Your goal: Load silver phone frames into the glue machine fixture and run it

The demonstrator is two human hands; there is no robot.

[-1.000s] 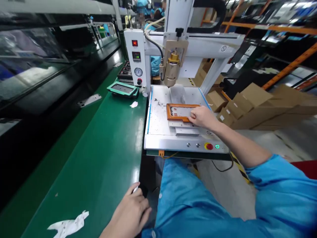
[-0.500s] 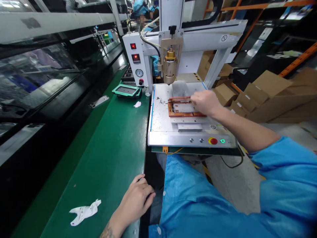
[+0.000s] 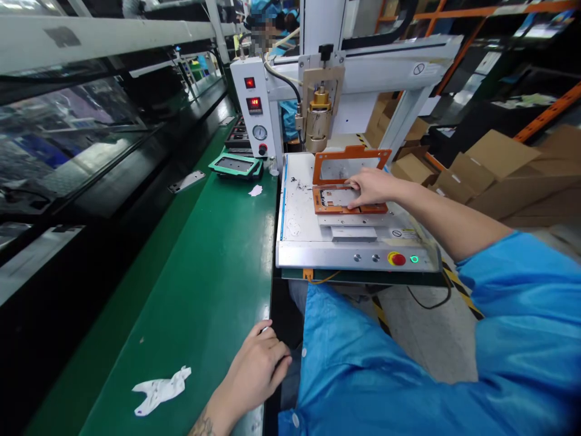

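Observation:
An orange fixture point(image 3: 318, 201) lies on the white machine's bed, its hinged orange frame point(image 3: 351, 155) standing up behind it. A flat metal-coloured part point(image 3: 334, 197) sits inside the fixture. My right hand point(image 3: 373, 186) reaches over the fixture's right half, thumb and fingers at the part's edge; the fingers partly hide what they grip. My left hand point(image 3: 258, 364) rests at the green table's right edge, fingers curled; whether something small is in it is hidden. The gold dispensing head point(image 3: 318, 124) hangs above and behind the fixture.
Green fixtures point(image 3: 234, 165) lie on the green table point(image 3: 195, 266) left of the machine. A crumpled white cloth point(image 3: 162, 391) is near its front. A red stop button point(image 3: 398, 260) is on the machine's front, cardboard boxes point(image 3: 503, 163) at right. A person in blue is behind.
The orange frame has swung up from low over the fixture to upright. My right hand has let go of the frame and moved down to the part. My left hand has barely moved.

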